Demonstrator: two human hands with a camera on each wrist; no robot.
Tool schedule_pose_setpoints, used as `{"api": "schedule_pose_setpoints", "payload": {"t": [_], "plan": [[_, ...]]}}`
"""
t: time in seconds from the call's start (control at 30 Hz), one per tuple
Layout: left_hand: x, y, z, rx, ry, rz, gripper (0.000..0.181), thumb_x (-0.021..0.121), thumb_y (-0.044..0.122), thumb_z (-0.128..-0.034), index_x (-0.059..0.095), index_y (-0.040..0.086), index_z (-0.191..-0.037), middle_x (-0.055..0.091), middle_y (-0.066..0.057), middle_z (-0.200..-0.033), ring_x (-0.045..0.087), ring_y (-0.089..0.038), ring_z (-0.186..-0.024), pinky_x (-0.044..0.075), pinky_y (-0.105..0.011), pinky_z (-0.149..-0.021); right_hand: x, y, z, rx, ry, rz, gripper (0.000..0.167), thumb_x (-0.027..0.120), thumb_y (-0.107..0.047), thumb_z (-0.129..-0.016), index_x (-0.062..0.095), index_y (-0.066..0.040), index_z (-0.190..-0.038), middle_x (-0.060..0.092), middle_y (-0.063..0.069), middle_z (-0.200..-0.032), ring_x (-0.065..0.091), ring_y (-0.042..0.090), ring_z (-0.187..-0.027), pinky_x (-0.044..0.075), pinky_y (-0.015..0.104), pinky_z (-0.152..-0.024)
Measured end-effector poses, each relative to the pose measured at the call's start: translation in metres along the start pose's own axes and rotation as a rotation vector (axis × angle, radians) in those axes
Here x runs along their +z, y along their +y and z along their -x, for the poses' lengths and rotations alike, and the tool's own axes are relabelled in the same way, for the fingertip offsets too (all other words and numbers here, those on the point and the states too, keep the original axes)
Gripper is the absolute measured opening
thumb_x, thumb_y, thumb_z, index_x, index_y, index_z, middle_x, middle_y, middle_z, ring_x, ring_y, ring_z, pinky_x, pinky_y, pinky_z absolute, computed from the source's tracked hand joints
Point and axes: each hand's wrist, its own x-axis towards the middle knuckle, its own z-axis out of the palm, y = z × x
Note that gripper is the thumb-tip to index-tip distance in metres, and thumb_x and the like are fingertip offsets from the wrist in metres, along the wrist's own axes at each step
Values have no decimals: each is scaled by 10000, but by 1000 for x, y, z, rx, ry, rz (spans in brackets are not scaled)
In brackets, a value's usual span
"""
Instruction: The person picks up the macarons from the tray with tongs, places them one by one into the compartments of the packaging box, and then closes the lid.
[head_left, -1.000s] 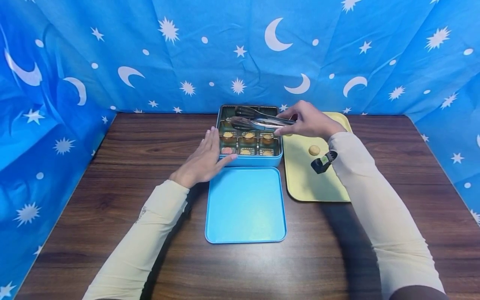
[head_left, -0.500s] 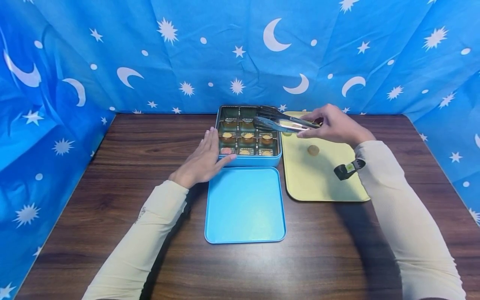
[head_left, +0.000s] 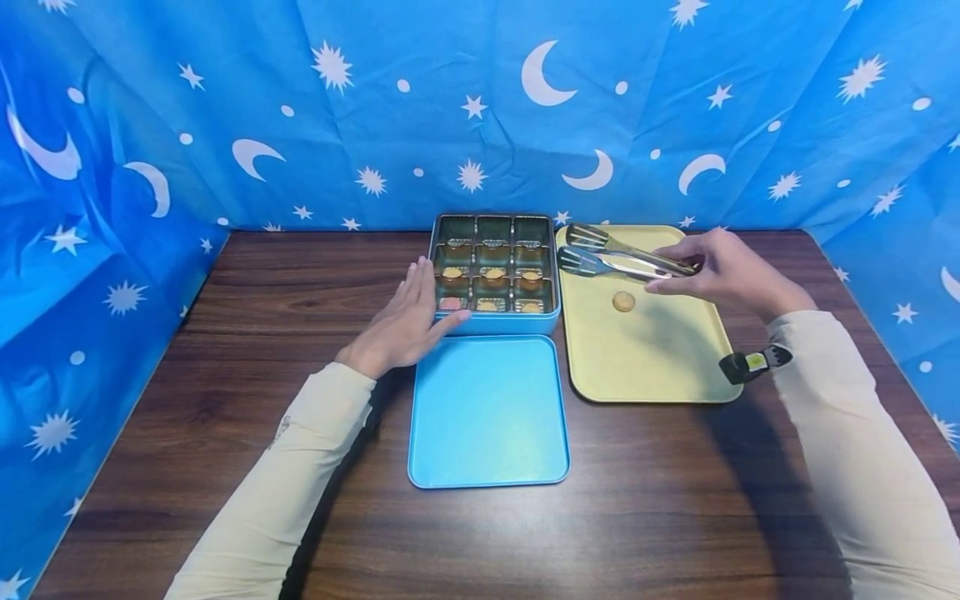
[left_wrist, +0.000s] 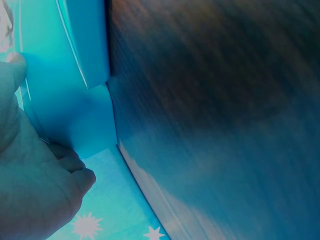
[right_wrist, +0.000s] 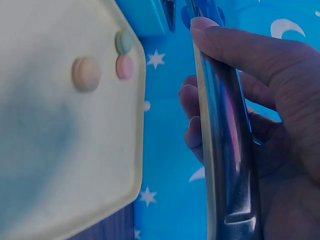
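Observation:
My right hand (head_left: 720,271) grips a pair of metal tongs (head_left: 626,260), thumb on one arm, fingers round the other. The dark slotted tips are apart over the back left of the yellow tray (head_left: 652,358), with nothing between them. Below them lies a beige macaron (head_left: 623,301). The right wrist view also shows a green macaron (right_wrist: 124,42) and a pink macaron (right_wrist: 124,67) near the tray's edge. My left hand (head_left: 397,321) rests straight-fingered against the left side of a blue tin (head_left: 495,323), thumb at its front rim. Yellow pieces and a pink piece (head_left: 451,303) sit in its divided insert.
A blue lid (head_left: 489,412) lies in front of the tin on the brown wooden table (head_left: 637,508). The tray stands close along the tin's right side. Behind the table hangs a blue cloth (head_left: 420,100) with moons and stars.
My right hand has carried the tongs rightward from above the tin to above the tray, uncovering the tin's back compartments. My left hand stays against the tin.

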Motion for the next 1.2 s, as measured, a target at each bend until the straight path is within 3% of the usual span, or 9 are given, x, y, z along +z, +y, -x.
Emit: {"api": "schedule_pose_setpoints", "payload": {"t": [0.57,0.77,0.97,1.2], "plan": [[1,-1,-1,-3,6,5,997,316,668,-1024,-168,-17,-1563,-220,-175,-1646,-164,-307,-1530,-16,-449,-1239,8,40,41,78,15,38,459,848,-228,-849,725,43,-1199,574,51,-782,420,136,-611,336,267,-497],[2,-1,-1,-7,4,-1,1001,304,681,-1019,-172,-12,-1563,-213,-176,-1650,-161,-308,-1532,-16,-448,-1240,12,52,48,42,11,46,458,846,-225,-851,722,71,-1177,550,26,-747,402,98,-577,323,262,-479],[2,-1,-1,-7,5,-2,1001,311,678,-1020,-165,-13,-1566,-209,-176,-1652,-163,-305,-1532,-11,-450,-1241,15,56,52,85,3,22,512,839,-247,-857,695,81,-1224,471,25,-691,363,91,-523,318,266,-456],[3,-2,-2,-10,6,-4,1002,312,681,-1018,-159,-11,-1569,-196,-181,-1656,-182,-282,-1527,-14,-450,-1241,19,61,55,133,18,16,522,846,-250,-849,695,57,-1243,529,44,-709,381,105,-505,341,268,-446]]}}
